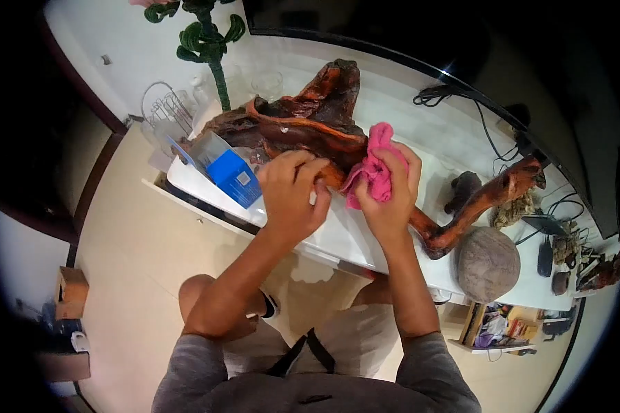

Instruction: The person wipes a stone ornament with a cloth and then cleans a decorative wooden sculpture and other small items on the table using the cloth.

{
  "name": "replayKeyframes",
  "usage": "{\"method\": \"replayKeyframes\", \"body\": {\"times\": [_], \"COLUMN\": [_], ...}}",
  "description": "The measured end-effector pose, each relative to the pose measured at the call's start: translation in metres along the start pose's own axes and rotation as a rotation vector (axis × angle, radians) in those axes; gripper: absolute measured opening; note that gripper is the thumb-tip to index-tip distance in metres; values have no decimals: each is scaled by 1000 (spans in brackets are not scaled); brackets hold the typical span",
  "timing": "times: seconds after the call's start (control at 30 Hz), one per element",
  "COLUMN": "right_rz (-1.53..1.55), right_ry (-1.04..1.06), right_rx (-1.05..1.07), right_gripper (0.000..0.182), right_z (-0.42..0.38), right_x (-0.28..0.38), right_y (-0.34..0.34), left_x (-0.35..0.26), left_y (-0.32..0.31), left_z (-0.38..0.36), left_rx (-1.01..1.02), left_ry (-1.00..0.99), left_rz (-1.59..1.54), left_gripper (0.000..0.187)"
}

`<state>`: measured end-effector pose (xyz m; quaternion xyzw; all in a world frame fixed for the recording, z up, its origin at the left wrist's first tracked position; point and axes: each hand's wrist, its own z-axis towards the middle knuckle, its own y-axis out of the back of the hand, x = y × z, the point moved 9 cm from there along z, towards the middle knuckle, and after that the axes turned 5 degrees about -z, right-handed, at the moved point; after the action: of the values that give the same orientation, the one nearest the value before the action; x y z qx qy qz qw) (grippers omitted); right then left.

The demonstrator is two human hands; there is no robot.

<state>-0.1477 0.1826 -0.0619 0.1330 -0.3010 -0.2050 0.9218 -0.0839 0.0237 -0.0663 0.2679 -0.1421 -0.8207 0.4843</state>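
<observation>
A large, glossy reddish-brown driftwood carving [310, 141] lies across the white cabinet top, its long branch running to the right. My left hand [293, 196] has its fingers curled against the branch at the middle, with the thumb bent inward. Bunched in my right hand [393, 206] is a pink cloth [377, 168], pressed onto the branch just right of my left hand. The cloth and fingers hide that stretch of wood. A blue box [234, 177] stands open close by my left hand.
A grey cap [489, 265] sits at the right, beside the branch's end. Behind are a television [420, 58] and loose black cables [486, 117]. Glassware [267, 84] and a green artificial plant [213, 55] stand at the back left. An open drawer [496, 327] holds small items.
</observation>
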Motion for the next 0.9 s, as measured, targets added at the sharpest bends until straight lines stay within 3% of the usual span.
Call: {"method": "replayKeyframes", "body": {"times": [0.17, 0.37, 0.47, 0.6, 0.77, 0.9], "right_rz": [-7, -208, -202, -90, -266, -168], "right_ry": [130, 67, 72, 228, 182, 63], "right_rx": [67, 154, 56, -11, 66, 117], "right_gripper": [54, 51, 50, 52, 48, 41], "right_z": [31, -11, -3, 29, 17, 6], "right_x": [43, -1, 9, 52, 34, -5], "right_y": [-20, -9, 4, -12, -17, 4], "left_x": [-5, 9, 8, 10, 4, 2], "left_y": [0, -11, -14, -20, -23, -23], "left_z": [26, 17, 17, 15, 20, 21], "left_rx": [10, 179, 195, 133, 102, 94], "left_ry": [-90, -60, -62, -40, -14, -11], "left_rz": [-57, -32, -21, -11, 29, 19], "left_gripper": [47, 53, 55, 57, 61, 62]}}
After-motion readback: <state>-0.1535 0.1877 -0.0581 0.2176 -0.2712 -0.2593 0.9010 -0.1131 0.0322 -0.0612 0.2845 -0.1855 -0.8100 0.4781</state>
